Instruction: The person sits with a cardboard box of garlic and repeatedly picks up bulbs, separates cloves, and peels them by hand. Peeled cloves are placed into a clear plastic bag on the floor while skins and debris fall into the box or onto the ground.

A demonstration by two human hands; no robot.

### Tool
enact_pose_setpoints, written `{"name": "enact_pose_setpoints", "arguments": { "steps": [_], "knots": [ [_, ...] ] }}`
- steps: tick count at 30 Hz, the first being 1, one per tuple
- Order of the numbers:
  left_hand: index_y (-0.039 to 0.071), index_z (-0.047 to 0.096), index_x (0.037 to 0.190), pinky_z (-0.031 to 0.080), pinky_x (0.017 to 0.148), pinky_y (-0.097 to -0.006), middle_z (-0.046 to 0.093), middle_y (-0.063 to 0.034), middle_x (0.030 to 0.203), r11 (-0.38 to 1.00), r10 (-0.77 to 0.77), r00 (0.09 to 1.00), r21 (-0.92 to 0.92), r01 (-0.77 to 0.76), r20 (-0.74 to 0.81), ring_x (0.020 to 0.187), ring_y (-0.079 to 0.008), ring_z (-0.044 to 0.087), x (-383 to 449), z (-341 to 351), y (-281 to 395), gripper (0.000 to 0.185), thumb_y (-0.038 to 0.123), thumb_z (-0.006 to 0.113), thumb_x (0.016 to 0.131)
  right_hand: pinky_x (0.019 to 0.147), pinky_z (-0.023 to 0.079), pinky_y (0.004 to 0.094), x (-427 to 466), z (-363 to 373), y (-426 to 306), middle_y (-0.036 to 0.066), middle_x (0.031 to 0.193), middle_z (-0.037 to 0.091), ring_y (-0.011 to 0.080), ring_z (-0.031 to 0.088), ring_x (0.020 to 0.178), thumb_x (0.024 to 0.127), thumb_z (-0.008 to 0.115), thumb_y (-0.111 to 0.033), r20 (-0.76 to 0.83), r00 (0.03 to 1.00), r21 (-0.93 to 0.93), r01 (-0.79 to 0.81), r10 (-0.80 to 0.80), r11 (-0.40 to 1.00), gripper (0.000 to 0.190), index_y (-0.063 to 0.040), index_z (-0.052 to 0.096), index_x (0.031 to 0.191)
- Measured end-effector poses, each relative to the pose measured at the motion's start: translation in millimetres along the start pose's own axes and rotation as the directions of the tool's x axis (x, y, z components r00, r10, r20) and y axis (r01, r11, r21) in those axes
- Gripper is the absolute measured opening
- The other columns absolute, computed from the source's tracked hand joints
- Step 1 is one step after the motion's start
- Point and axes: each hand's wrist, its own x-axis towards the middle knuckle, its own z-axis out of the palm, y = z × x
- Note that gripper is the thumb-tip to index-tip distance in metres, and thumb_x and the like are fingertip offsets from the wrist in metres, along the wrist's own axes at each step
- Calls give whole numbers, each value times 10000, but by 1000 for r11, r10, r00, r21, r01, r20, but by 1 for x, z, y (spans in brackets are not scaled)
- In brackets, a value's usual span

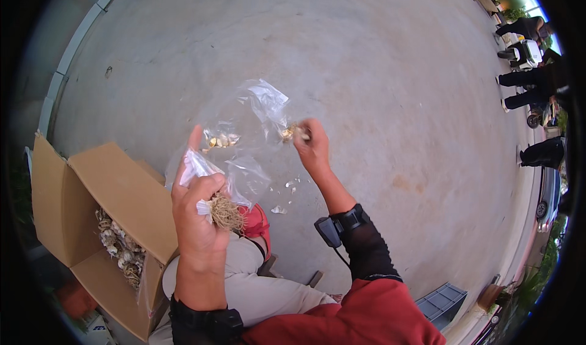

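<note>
My left hand (201, 198) grips the edge of a clear plastic bag (268, 95) and a piece of garlic (224, 212) with a tuft of dry roots. Its index finger points away from me along the bag. Several garlic cloves (223, 140) lie inside the open bag. My right hand (313, 146), slightly blurred, is by the bag's right side with a pale bit of garlic (303, 135) between its fingers. Brownish garlic bits (288, 133) are right by those fingertips; whether they are held or lie in the bag is unclear.
An open cardboard box (121, 198) on my left holds several garlic bulbs (121, 244). Garlic skins (278, 210) litter the concrete floor (389, 116). A grey plastic crate (442, 304) stands at lower right. People (526, 88), a white motor scooter (526, 54) and a car (547, 198) are farther right.
</note>
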Motion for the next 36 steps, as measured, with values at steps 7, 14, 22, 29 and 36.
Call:
{"name": "enact_pose_setpoints", "arguments": {
  "steps": [7, 14, 22, 29, 36],
  "knots": [
    [77, 228, 1489, 453, 465, -222, 496, 2, 765, 934, 325, 937, -111, -339, -130, 641, -52, 493, 5, -5, 13, 726, 54, 525, 827, 571, 446, 253, 52, 18, -71, 46, 929, 544, 112, 519, 623, 835, 635, -41, 136, 986, 173, 71, -95, 982, 345, -57, 560, 1171],
    [96, 242, 1485, 490, 484, -235, 505, 6, 820, 903, 407, 881, -40, -428, -241, 690, -55, 496, 4, 15, 17, 709, 77, 532, 838, 830, 494, 404, 11, 31, 99, 134, 1325, 468, 313, 549, 1057, 712, 739, -151, 288, 947, -620, 74, 139, 781, 640, -200, 500, 1304],
    [73, 192, 1498, 408, 463, -211, 438, 15, 639, 967, 244, 968, -62, -247, -59, 537, -53, 417, 2, 16, 14, 798, 94, 561, 791, 884, 452, 457, -2, 59, 119, 117, 1299, 446, 349, 468, 1138, 814, 581, -112, 513, 839, -699, 287, 180, 656, 334, -168, 557, 1142],
    [60, 155, 1500, 404, 410, -227, 497, -26, 588, 987, 152, 960, -83, -137, 235, 457, -82, 454, -1, 6, 9, 862, 76, 591, 758, 817, 459, 459, -87, 8, 143, 173, 976, 528, 392, 519, 929, 789, 558, -69, 326, 933, -584, 71, 154, 809, 329, -97, 505, 1113],
    [-24, 276, 1449, 397, 498, -229, 517, -40, 588, 996, -42, 833, -42, 78, 552, 494, -91, 463, -18, 4, 13, 828, 87, 639, 713, 760, 489, 479, -143, -55, 92, 170, 1010, 580, 379, 582, 950, 767, 578, -97, 436, 814, -533, -110, 384, 839, 417, -101, 462, 1168]
  ]
}}
